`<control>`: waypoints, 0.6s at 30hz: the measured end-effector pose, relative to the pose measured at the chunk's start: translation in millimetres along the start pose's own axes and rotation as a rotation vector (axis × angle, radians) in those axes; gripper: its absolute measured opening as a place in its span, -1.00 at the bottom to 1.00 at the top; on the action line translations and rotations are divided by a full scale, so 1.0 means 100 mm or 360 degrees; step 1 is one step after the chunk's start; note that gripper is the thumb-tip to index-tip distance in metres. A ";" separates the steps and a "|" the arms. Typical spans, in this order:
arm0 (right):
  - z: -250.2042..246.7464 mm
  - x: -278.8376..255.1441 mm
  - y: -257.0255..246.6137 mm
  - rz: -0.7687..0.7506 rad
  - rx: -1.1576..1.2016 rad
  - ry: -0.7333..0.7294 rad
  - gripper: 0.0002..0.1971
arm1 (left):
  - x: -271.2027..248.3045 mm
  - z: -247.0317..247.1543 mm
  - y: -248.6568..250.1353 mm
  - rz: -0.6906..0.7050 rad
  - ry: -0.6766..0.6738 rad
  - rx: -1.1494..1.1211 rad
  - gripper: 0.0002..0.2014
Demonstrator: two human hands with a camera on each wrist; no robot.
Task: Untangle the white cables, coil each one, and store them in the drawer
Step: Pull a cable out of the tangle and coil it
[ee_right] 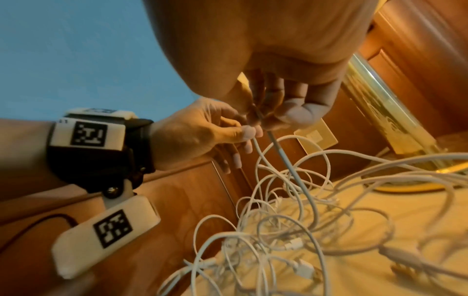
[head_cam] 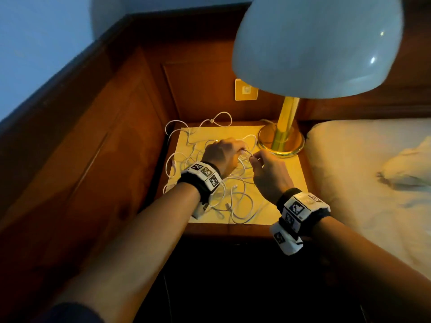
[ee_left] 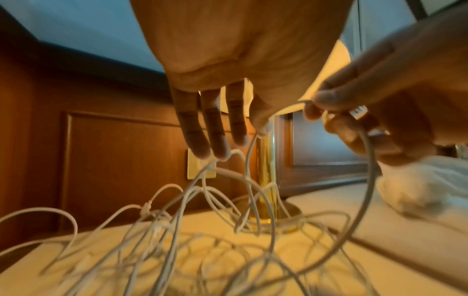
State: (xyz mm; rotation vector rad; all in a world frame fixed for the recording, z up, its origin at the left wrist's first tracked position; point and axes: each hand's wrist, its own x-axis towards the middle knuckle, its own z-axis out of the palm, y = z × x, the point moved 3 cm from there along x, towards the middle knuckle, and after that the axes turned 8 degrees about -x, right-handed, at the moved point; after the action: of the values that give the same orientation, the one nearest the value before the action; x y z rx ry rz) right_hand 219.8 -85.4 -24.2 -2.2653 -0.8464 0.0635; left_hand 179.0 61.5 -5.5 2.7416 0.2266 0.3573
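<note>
A loose tangle of white cables (head_cam: 233,194) lies spread over the pale top of the nightstand (head_cam: 286,206). Both hands hover just above its far part, close together. My left hand (head_cam: 240,152) pinches one strand between thumb and forefinger, seen from the side (ee_right: 249,132), while its other fingers (ee_left: 200,128) hang straight down. My right hand (head_cam: 253,159) pinches another strand (ee_right: 291,166) near its end, and a plug (ee_left: 359,110) sticks out behind the fingers. The strand drops from there in a wide loop (ee_left: 364,200) into the heap (ee_left: 177,240). No drawer is in view.
A brass lamp stands on its base (head_cam: 281,142) at the nightstand's far right corner, its big white shade (head_cam: 314,43) overhanging the hands. A wall socket (head_cam: 246,89) sits on the wood panelling behind. The bed (head_cam: 373,183) lies to the right. Some cable loops (head_cam: 170,127) hang over the left edge.
</note>
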 end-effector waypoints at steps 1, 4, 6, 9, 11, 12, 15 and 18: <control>-0.08 -0.03 -0.06 -0.0067 0.0031 0.0034 -0.86 | 0.01 -0.14 0.04 0.0043 0.0083 -0.0029 -0.81; -0.16 -0.08 -0.11 -0.0195 0.0061 0.0083 -0.89 | -0.02 -0.48 0.14 0.0152 0.0269 -0.0195 -0.89; -0.22 -0.09 -0.12 -0.0230 0.0052 0.0098 -0.89 | -0.11 -0.69 0.21 0.0162 0.0362 -0.0368 -0.95; -0.28 -0.06 -0.21 -0.0199 0.0018 0.0094 -0.96 | -0.27 -0.89 0.28 0.0104 0.0430 -0.0540 -0.96; -0.28 -0.04 -0.34 -0.0166 0.0006 0.0056 -0.69 | -0.39 -0.97 0.29 0.0041 0.0478 -0.0684 -0.94; -0.27 -0.02 -0.42 -0.0170 -0.0007 0.0008 -0.53 | -0.45 -1.01 0.31 0.0018 0.0502 -0.0782 -0.93; -0.10 0.03 -0.60 -0.0282 -0.0080 -0.0176 -0.60 | -0.60 -1.12 0.33 -0.0059 0.0543 -0.1061 -0.89; 0.09 0.07 -0.56 -0.0257 -0.0001 -0.0211 -0.84 | -0.75 -1.30 0.25 -0.0110 0.0700 -0.1200 -0.91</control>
State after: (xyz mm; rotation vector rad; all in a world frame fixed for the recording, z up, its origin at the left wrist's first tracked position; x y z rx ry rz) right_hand 192.0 -45.8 6.0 -2.2040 -1.0962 0.1407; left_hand 74.4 67.3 105.1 1.8894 0.2364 0.8311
